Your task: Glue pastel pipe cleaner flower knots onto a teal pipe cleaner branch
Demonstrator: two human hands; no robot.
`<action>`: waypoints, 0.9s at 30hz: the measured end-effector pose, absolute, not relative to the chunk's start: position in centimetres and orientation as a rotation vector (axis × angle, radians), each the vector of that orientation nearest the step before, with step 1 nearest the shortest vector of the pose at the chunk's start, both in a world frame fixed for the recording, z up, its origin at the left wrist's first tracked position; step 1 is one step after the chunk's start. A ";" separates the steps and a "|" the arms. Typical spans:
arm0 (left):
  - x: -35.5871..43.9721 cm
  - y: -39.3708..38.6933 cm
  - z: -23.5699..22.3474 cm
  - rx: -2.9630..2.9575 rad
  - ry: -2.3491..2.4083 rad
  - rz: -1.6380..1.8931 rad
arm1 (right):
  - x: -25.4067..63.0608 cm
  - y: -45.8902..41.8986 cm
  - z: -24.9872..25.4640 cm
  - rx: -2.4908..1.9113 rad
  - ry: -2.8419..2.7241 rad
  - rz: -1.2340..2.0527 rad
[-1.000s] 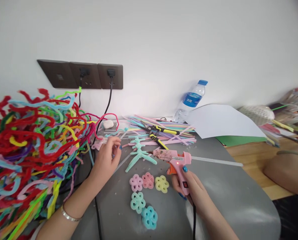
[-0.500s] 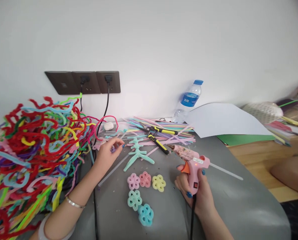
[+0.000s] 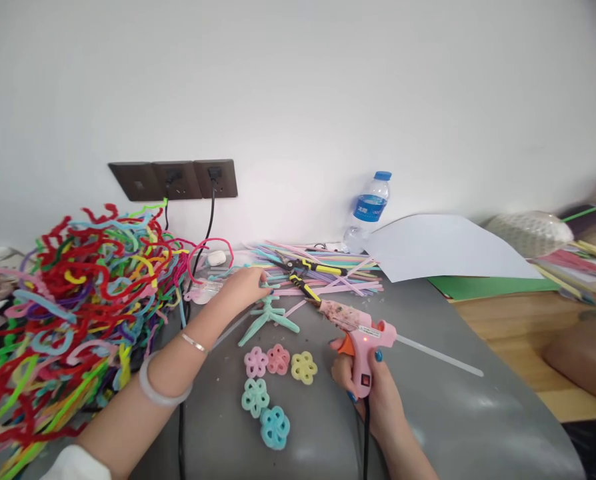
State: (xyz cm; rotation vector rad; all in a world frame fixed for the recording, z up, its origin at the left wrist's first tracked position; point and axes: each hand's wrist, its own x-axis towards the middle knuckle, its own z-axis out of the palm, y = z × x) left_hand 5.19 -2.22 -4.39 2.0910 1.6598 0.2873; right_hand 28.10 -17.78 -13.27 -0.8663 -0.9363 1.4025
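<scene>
Left hand (image 3: pixel 243 290) now reaches the upper end of the mint stem figure (image 3: pixel 267 313); half a second ago it sat just left of it, clear of the stem. Glue gun (image 3: pixel 359 328) has shifted slightly left, its nozzle now overlapping the near handle end of the pliers (image 3: pixel 305 288) in view. Five looped flowers keep their arrangement: lilac (image 3: pixel 256 361), coral (image 3: pixel 278 359) and yellow (image 3: pixel 304 368) in a row, pale green (image 3: pixel 255 397) and blue (image 3: pixel 275 428) below.

Mint figure lies on the grey tabletop (image 3: pixel 223 440), above the row of flowers and left of the nozzle. Behind it, the pliers rest on a bundle of pastel stems (image 3: pixel 351 288), near the wall. Bottle (image 3: pixel 371 207) leans at the wall beside a white sheet (image 3: pixel 448 250), which partly covers a green sheet (image 3: pixel 483 287). Tangled pile of coloured stems (image 3: pixel 93 300) occupies the left side, the left forearm crossing before its edge.

Left fingertips are drawn close together at the figure's top; whether they are pinched on it cannot be told. Right hand (image 3: pixel 381 400) is wrapped around the glue gun's grip, forefinger at the orange trigger (image 3: pixel 347 345).
</scene>
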 end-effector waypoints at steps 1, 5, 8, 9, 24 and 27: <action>5.2 -2.1 -4.2 2.083 1.651 0.276 | 28.1 -17.9 -13.4 -0.873 -0.948 1.396; 4.2 -2.1 -2.4 2.040 1.585 0.272 | 28.2 -18.2 -13.6 -0.879 -0.980 1.379; 2.9 -2.9 0.2 2.036 1.524 0.326 | 28.2 -18.2 -13.8 -0.877 -0.989 1.382; 2.4 -3.2 1.2 2.039 1.495 0.347 | 28.3 -18.2 -13.9 -0.876 -0.980 1.388; -2.0 -5.5 3.6 1.665 1.330 0.809 | 28.0 -17.7 -13.2 -0.847 -0.844 1.415; -1.8 -5.3 1.8 1.543 1.278 0.914 | 27.9 -17.6 -13.1 -0.856 -0.800 1.428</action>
